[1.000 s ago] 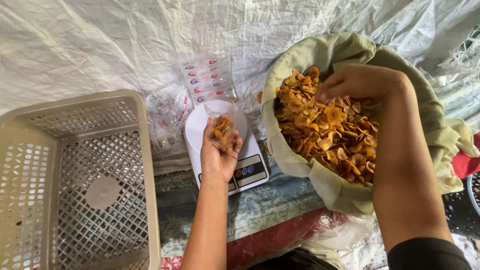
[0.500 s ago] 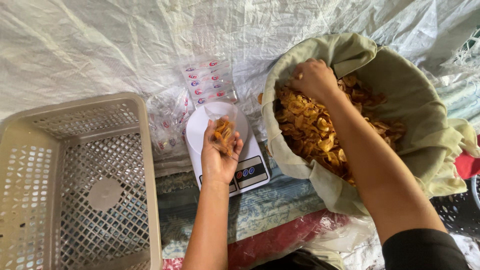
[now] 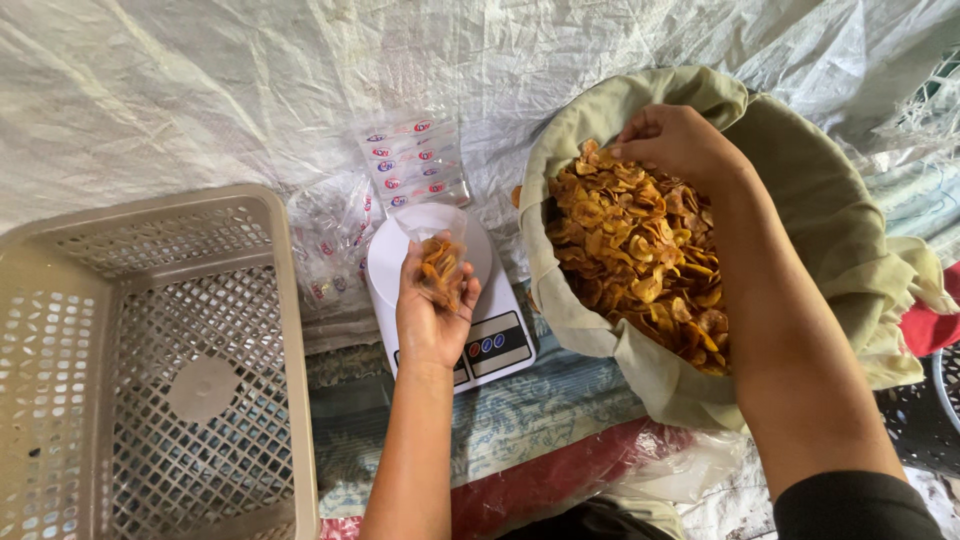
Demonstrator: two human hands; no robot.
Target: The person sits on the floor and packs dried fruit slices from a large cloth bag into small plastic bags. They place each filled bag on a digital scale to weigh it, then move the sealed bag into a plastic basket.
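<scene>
Two hands work: our left hand (image 3: 432,318) clamps its grip on a clear chip pouch (image 3: 441,262) above the white scale (image 3: 480,300). At three o'clock, our right hand (image 3: 675,145) pinches crinkled golden chips (image 3: 630,250) in the cloth-lined sack (image 3: 840,220).

Left hand (image 3: 432,310): raised mid-scene, forearm extended from near edge, fingers curled closed. Right hand (image 3: 672,140): reaching far right, fingertips pinched downward.

Crinkled white plastic sheeting (image 3: 180,90) as backdrop, in soft daylight.
</scene>
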